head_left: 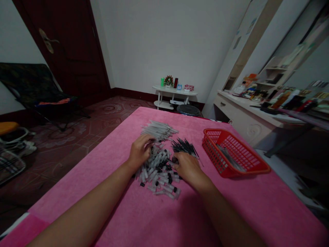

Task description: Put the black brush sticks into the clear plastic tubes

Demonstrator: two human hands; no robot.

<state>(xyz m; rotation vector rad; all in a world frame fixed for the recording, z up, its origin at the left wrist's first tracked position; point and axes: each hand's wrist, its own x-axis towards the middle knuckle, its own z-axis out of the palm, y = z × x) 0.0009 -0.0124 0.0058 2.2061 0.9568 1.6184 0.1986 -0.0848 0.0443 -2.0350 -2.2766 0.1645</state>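
Observation:
My left hand (140, 150) rests on the far left of a heap of small clear caps with black ends (160, 175), its fingers curled down into the pieces. My right hand (187, 167) lies on the heap's right side, fingers bent over a dark piece at its tip. A bundle of clear pen barrels (158, 129) lies just beyond my left hand. A pile of thin black refills (184, 145) sits just beyond my right hand. All of it lies on a pink cloth (123, 206) over the table.
A red plastic basket (246, 166) with several finished pens stands to the right on the cloth. Past it a pale dresser (240, 115) carries bottles. A small white side table (174, 92) is by the far wall, a dark folding chair (38, 92) at left.

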